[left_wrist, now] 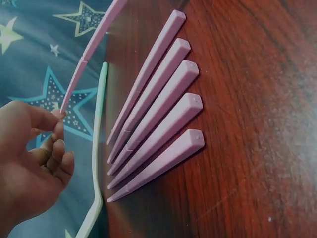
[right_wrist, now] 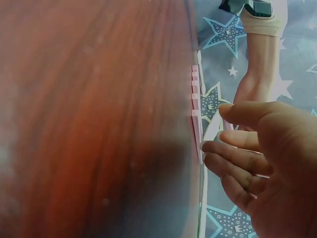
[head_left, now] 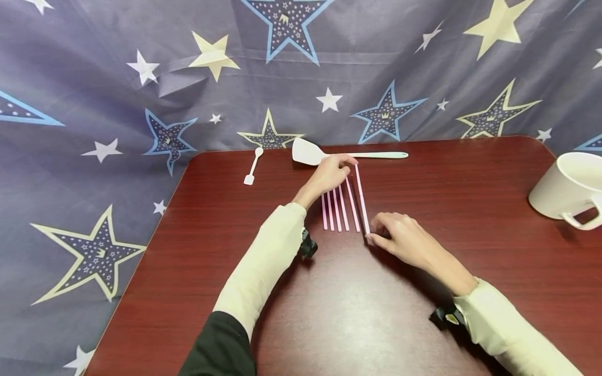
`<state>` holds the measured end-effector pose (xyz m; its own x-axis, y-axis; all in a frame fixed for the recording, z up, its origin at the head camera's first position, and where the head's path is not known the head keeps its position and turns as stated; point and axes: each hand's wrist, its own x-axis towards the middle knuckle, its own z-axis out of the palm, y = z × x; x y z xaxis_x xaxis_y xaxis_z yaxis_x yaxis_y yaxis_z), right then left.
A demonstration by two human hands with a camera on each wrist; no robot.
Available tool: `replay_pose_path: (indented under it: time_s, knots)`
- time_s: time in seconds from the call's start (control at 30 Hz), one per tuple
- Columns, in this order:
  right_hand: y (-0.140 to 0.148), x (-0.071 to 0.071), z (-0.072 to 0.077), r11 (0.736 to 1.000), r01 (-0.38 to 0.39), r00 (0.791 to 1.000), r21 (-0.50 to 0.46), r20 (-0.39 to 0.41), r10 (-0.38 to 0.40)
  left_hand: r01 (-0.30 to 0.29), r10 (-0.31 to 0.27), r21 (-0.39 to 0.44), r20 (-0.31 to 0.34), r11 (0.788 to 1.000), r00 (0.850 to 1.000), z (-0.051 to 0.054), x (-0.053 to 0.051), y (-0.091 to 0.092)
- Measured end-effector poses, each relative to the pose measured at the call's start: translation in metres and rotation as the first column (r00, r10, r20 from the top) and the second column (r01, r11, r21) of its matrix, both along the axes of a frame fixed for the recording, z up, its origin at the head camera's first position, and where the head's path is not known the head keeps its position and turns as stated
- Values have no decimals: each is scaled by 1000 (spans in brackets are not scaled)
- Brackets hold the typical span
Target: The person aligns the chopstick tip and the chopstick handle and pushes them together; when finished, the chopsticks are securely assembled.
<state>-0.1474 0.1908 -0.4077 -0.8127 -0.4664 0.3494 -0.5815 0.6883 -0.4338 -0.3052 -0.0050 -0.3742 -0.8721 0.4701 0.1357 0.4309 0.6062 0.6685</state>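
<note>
My left hand (head_left: 331,172) pinches the thin end of a pink chopstick (head_left: 362,201) between thumb and index finger. At its thick end, the thumb and fingers of my right hand (head_left: 402,237) hold the same chopstick, which is lifted off the table. Several more pink chopsticks (left_wrist: 161,166) lie side by side on the table below, fanned slightly, thick ends toward me. In the right wrist view, the thumb and curled fingers of my right hand (right_wrist: 267,153) are seen around the chopstick's end. Just behind my left hand lies a white spatula (head_left: 308,152) with a mint handle.
A small white double-ended spoon (head_left: 254,166) lies at the back left of the dark red wooden table (head_left: 211,271). On the right stands a white ribbed mug (head_left: 547,190), handle toward me. A star-patterned cloth (head_left: 117,183) hangs behind the table and along its left side.
</note>
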Motion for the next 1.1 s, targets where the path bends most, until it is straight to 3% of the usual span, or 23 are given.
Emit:
replay_pose_path:
  time_s: [0.4,0.73,1.1]
  knots:
    - [-2,-11,-4,999,10,1000,35,25,-11,-1,1,-101,8,995,1000,-10,-10,0]
    - [-7,-14,-7,999,2,1000,55,-12,-1,-4,9,-144,35,990,999,-15,-18,-2]
    - [-5,-16,-13,998,-12,998,62,-55,16,41,-34,-230,32,972,999,-21,-22,4]
